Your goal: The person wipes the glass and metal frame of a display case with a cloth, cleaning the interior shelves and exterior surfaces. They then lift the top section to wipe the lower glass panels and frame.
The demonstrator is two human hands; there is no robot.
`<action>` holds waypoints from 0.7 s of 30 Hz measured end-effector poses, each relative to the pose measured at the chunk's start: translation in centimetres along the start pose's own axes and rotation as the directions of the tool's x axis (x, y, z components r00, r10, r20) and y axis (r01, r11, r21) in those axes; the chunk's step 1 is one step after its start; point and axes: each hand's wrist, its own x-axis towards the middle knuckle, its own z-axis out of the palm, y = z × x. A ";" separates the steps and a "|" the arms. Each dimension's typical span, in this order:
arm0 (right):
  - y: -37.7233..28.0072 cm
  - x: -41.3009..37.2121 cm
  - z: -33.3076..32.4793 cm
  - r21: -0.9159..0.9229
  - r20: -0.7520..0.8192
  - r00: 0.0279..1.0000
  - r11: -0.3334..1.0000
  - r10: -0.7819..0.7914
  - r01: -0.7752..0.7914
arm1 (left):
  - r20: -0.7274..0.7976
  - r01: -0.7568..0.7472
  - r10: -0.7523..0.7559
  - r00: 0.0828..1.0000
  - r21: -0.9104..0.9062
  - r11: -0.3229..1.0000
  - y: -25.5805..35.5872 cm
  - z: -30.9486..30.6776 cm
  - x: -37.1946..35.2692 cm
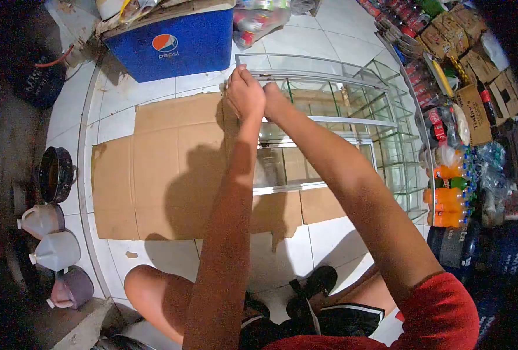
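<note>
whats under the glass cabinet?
Flattened cardboard lies under the glass cabinet, showing through its panes, on the tiled floor. The left forearm covers the cabinet's left edge, so what lies under there is hidden.

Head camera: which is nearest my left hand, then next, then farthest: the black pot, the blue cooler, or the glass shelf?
1. Glass shelf: the left hand is on its top edge.
2. Blue cooler: up and to the left.
3. Black pot: far left, at the floor's edge.
</note>
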 end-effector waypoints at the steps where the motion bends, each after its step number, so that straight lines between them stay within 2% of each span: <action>1: -0.5 -0.2 -0.8 -0.019 -0.014 1.000 1.000 0.014 -0.014 | 0.000 0.003 -0.003 1.000 -0.005 1.000 0.0 0.0 0.0; 7: -1.5 0.3 -2.3 -0.023 -0.049 0.997 0.998 0.061 -0.062 | 0.010 0.018 -0.017 1.000 -0.055 0.998 0.9 -0.6 -0.1; 8: 10.1 8.0 0.8 0.647 0.123 0.987 0.746 0.104 -0.159 | 0.018 0.037 -0.035 0.999 -0.071 0.997 0.9 -0.7 -0.1; 9: 7.8 7.2 0.4 0.654 0.117 0.988 0.741 0.102 -0.154 | 0.029 0.056 -0.053 0.998 -0.085 0.995 0.9 -0.8 -0.1; 10: 3.2 5.3 -0.7 0.917 0.196 0.881 0.239 0.430 -0.321 | 0.037 0.050 -0.047 0.998 -0.090 0.995 1.0 -0.9 -0.2; 11: -0.3 3.4 -1.6 0.906 0.415 0.672 -0.348 0.613 -0.241 | 0.047 0.047 -0.043 0.998 -0.087 0.995 0.9 -1.0 -0.3; 12: -1.7 2.1 -2.3 0.907 0.409 0.672 -0.352 0.617 -0.229 | 0.062 0.058 -0.054 0.997 -0.068 0.996 0.7 -1.2 -0.2; 13: -2.5 1.1 -3.2 0.931 0.332 0.708 -0.338 0.624 -0.139 | 0.073 0.068 -0.064 0.995 -0.054 0.996 0.8 -1.4 -0.1; 14: -3.5 0.2 -4.4 0.947 0.248 0.736 -0.318 0.630 -0.047 | 0.068 0.067 -0.060 0.996 -0.108 0.992 1.0 -1.5 -0.3; 15: -4.4 -0.9 -6.2 0.951 0.230 0.738 -0.308 0.634 -0.032 | 0.080 0.065 -0.056 0.995 -0.122 0.990 0.8 -1.4 -0.3; 17: -5.7 -3.6 -10.9 0.943 0.286 0.844 -0.288 0.454 -0.165 | -0.019 -0.009 0.005 1.000 -0.207 0.978 -0.1 -0.8 -0.2; 19: -7.8 -6.5 -15.3 0.996 0.029 0.857 0.059 0.515 -0.069 | 0.081 -0.017 0.036 0.996 -0.220 0.975 -0.2 -1.0 -0.5; 20: -5.6 -7.8 -18.3 0.901 -0.150 0.895 0.431 0.421 -0.052 | 0.122 -0.081 0.087 0.989 -0.049 0.996 0.1 -1.4 -1.0; 21: -3.5 -8.8 -21.4 0.672 -0.276 0.923 0.740 0.269 -0.015 | 0.163 -0.155 0.134 0.977 0.120 0.981 0.6 -1.8 -1.3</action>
